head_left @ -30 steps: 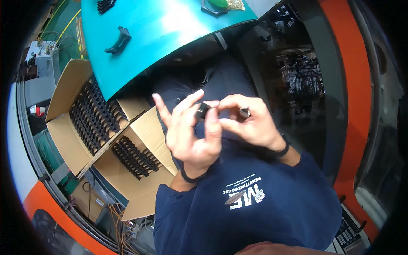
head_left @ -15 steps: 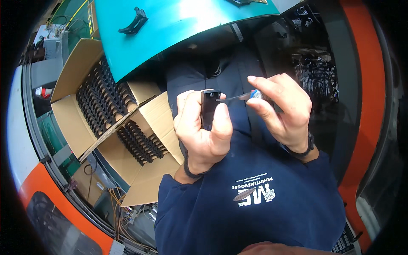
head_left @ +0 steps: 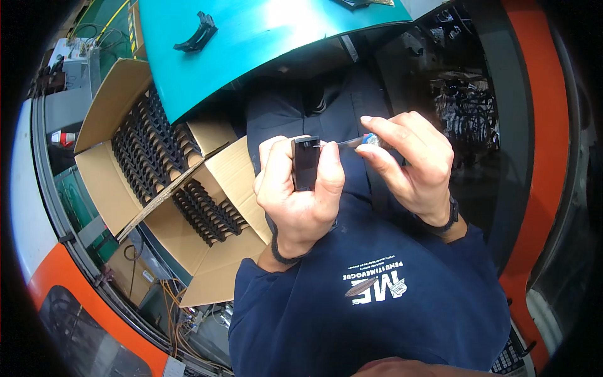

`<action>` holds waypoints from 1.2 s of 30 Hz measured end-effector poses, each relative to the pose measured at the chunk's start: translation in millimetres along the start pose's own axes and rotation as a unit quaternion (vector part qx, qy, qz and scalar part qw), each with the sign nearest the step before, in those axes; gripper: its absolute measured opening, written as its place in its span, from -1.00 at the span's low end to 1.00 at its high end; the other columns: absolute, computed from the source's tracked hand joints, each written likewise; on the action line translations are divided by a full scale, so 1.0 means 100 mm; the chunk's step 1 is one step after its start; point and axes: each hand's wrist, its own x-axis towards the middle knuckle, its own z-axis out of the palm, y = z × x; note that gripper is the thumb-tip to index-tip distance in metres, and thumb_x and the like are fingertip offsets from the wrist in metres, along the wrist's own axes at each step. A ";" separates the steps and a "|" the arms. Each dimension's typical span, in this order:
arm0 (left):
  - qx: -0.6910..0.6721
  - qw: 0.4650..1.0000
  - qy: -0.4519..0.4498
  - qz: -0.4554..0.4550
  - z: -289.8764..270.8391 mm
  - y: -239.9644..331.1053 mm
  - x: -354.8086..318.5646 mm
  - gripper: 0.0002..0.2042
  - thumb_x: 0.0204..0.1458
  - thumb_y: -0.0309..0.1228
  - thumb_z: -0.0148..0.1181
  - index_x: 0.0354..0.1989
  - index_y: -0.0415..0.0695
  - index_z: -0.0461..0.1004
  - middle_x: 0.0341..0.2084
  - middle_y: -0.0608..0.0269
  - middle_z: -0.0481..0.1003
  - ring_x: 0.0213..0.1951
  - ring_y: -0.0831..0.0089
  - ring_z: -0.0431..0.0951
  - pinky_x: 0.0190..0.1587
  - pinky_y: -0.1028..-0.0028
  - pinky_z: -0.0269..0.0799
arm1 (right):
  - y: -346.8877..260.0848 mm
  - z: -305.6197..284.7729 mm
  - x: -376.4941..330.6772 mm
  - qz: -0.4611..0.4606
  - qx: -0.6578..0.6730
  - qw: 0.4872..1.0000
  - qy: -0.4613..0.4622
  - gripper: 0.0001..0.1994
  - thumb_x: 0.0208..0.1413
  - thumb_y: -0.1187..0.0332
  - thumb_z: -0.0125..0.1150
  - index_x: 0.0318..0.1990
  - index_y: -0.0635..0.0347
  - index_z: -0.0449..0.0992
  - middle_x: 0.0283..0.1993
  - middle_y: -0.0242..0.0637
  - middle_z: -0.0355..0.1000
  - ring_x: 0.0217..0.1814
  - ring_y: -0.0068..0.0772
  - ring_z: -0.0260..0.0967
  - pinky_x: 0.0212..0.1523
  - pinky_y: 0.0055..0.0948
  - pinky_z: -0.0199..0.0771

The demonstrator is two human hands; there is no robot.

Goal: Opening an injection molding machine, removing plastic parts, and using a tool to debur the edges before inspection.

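The black part is near the middle of the frame, standing upright in the left hand. That hand grasps it from below, with the curled fingers along its left side and the thumb along its right; its upper end shows above the grip. The right hand, right of centre, pinches a slim tool between thumb and forefinger, near its blue-and-clear end. The tool points left across the gap between the hands, its tip at the upper right edge of the black part, just beside the left thumb's tip; whether it touches the part is too small to tell. Both hands are above the dark trousers. At the top of the frame, a curved black piece lies on the turquoise table, well apart from the hands. Left of the left hand, open cardboard packaging holds rows of black pieces.
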 end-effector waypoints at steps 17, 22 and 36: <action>0.006 1.000 0.003 0.026 0.02 -0.07 -0.03 -0.85 -0.11 -0.54 0.38 -0.45 -0.31 0.50 -0.55 0.23 0.40 -0.58 0.54 0.42 -0.51 0.58 0.31 | -0.03 -0.02 -0.01 0.013 -0.008 1.000 0.005 -0.71 -0.18 0.38 0.47 -0.28 0.33 0.59 -0.55 -0.28 0.41 -0.59 -0.41 0.31 -0.60 -0.48 0.28; 0.030 0.999 -0.005 0.044 0.01 -0.10 -0.03 -0.85 -0.11 -0.54 0.39 -0.46 -0.29 0.51 -0.57 0.25 0.40 -0.57 0.55 0.40 -0.50 0.59 0.29 | -0.04 -0.02 -0.01 0.020 -0.011 1.000 0.006 -0.71 -0.17 0.38 0.47 -0.28 0.33 0.59 -0.55 -0.28 0.41 -0.59 -0.42 0.31 -0.61 -0.49 0.27; -0.060 0.998 -0.011 -0.025 -0.03 -0.17 -0.01 -0.85 0.11 -0.44 0.11 -0.44 -0.26 0.43 -0.66 0.43 0.33 -0.66 0.79 0.17 -0.59 0.69 -0.03 | -0.01 0.03 -0.11 0.178 0.123 0.976 0.022 -0.79 -0.01 0.43 0.36 -0.22 0.33 0.56 -0.46 -0.22 0.44 -0.50 -0.45 0.38 -0.47 -0.53 0.32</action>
